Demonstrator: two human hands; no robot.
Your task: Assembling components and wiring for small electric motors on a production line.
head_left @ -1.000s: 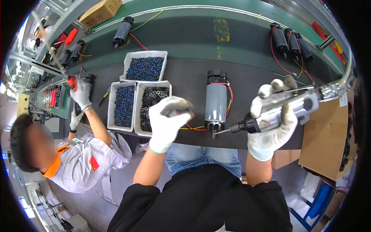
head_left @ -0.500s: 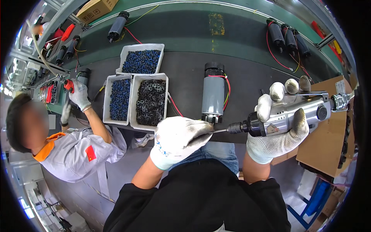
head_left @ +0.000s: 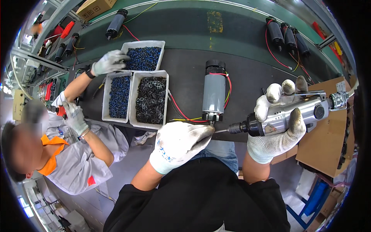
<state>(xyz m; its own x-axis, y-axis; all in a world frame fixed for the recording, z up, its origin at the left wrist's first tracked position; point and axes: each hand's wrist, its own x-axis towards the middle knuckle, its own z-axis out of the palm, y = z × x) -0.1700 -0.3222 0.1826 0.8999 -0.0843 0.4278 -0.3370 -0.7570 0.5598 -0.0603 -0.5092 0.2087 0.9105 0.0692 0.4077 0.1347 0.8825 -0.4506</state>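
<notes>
My right hand (head_left: 272,147), in a white work glove with greyed fingertips, is wrapped round a silver air screwdriver (head_left: 295,115) lying level, its bit (head_left: 221,131) pointing left. At the bit's tip, my gloved left hand (head_left: 179,141) is closed in a pinch; whatever lies between its fingers is hidden. Just beyond those fingertips lies a grey cylindrical motor (head_left: 213,92) with black ends, its shaft end toward me at the table's near edge. Red and yellow-green wires (head_left: 229,87) run along its right side.
White bins of blue-black small parts (head_left: 143,58) (head_left: 119,96) and dark rings (head_left: 150,100) stand left of the motor. A co-worker's gloved hand (head_left: 110,62) reaches to the back bin; the other holds a red-and-black tool (head_left: 61,111). More motors (head_left: 276,34) lie farther back. Cardboard boxes (head_left: 322,143) stand right.
The co-worker has leaned nearer, one hand now at the back bin and the tool hand lower. Wires left of my motor have shifted. My hands and the screwdriver have barely moved.
</notes>
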